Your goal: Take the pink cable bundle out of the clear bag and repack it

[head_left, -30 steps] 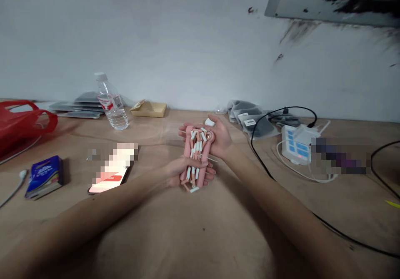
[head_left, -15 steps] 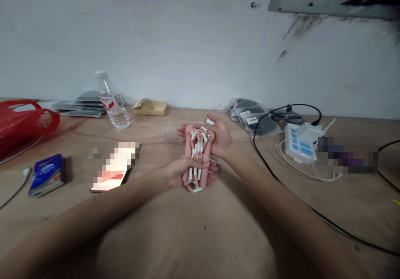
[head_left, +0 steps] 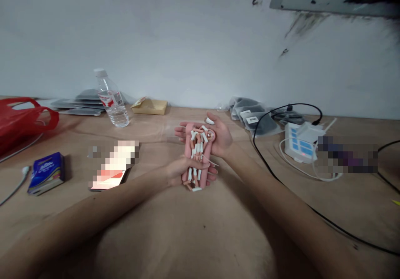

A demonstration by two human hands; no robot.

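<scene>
Between my hands, just above the tan tabletop, is a pink pouch-like holder point(head_left: 204, 174) with a round shiny button at its far right. Several short white and tan-orange pieces like cigarette butts point(head_left: 197, 147) lie along its middle. My left hand point(head_left: 183, 169) grips the near half, thumb across the top and fingertips showing beyond the right side. Under the far half lies my right hand point(head_left: 222, 139), palm up, its fingers stretched out past the left side. A small white piece point(head_left: 210, 121) lies by the right thumb. A thin pale strand sticks out to the right.
A phone point(head_left: 114, 168) and a blue tissue pack point(head_left: 46, 172) lie left. Behind them stand a water bottle point(head_left: 112, 99), a red bag point(head_left: 25, 120) and a cardboard tray point(head_left: 153, 106). Dark packets point(head_left: 253, 114), a power strip point(head_left: 298, 145) and black cables point(head_left: 262, 158) lie right.
Almost nothing differs. The view has shifted very slightly; both hands keep the same hold on the pink holder.
</scene>
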